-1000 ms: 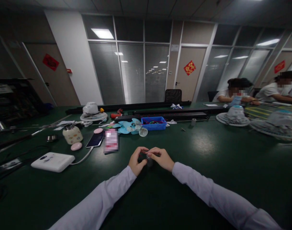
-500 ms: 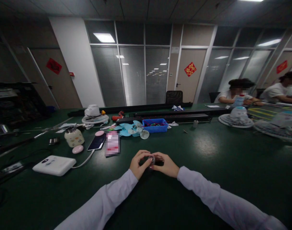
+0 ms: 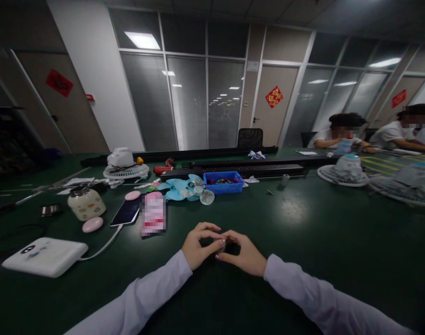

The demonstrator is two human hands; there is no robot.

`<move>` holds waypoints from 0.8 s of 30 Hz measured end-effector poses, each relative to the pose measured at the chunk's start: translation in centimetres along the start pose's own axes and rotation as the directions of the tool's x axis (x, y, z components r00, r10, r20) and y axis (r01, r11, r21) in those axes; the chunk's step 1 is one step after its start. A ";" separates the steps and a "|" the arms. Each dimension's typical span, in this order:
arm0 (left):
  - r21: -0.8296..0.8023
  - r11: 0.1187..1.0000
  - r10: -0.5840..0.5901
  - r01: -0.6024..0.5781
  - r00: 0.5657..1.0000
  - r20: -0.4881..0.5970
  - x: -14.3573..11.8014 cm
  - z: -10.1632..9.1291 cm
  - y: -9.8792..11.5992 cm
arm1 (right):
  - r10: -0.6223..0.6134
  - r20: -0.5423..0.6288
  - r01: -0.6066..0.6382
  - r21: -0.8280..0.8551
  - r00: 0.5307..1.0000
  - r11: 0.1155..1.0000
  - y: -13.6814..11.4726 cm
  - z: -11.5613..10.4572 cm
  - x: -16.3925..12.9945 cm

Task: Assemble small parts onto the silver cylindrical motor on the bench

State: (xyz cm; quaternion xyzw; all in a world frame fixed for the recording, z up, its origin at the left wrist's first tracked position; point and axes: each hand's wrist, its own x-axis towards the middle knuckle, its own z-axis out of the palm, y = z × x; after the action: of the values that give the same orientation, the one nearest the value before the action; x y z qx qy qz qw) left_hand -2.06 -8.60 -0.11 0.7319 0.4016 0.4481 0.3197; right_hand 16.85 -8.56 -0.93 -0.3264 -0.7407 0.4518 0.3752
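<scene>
My left hand (image 3: 201, 245) and my right hand (image 3: 243, 252) meet above the green table, thumbs and fingertips curled round one small round greyish piece (image 3: 221, 247). Fingers cover most of it, so its kind cannot be made out. Beyond the hands lie light-blue fan blades (image 3: 179, 188) and a blue bin (image 3: 223, 183) full of small coloured parts. To the left of them is a pink-and-white packet (image 3: 154, 214), blurred out.
At left are a white power bank (image 3: 47, 257) cabled to a phone (image 3: 126, 211), a cream jar (image 3: 86, 203) and a pink oval piece (image 3: 93, 224). White fan parts (image 3: 125, 165) stand behind. Two fan assemblies (image 3: 345, 172) and seated people are at right.
The camera view has shifted, so nearby things on the left sit further left. Both hands still hold the small piece; the fingers have shifted round it and now hide more of it.
</scene>
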 end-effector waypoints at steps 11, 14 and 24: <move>0.081 0.996 -0.033 0.041 0.995 -0.097 0.4 0.3 0.9 | 0.032 -0.009 -0.032 -0.011 0.999 0.999 -0.5 -0.1 -0.1; 0.095 0.995 -0.031 0.043 0.993 -0.115 0.3 0.4 1.0 | 0.031 -0.007 -0.031 -0.010 1.000 0.999 -0.2 0.0 -0.1; 0.189 0.979 0.096 -0.071 0.987 -0.126 -0.5 0.2 1.4 | 0.031 -0.023 -0.032 -0.021 0.999 0.999 -0.2 0.0 -0.2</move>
State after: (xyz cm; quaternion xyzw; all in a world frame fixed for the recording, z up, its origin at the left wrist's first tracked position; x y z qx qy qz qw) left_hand -1.60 -9.69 0.73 0.7426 0.4309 0.4705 0.2036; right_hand 16.91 -8.76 -0.81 -0.3470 -0.7360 0.4460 0.3728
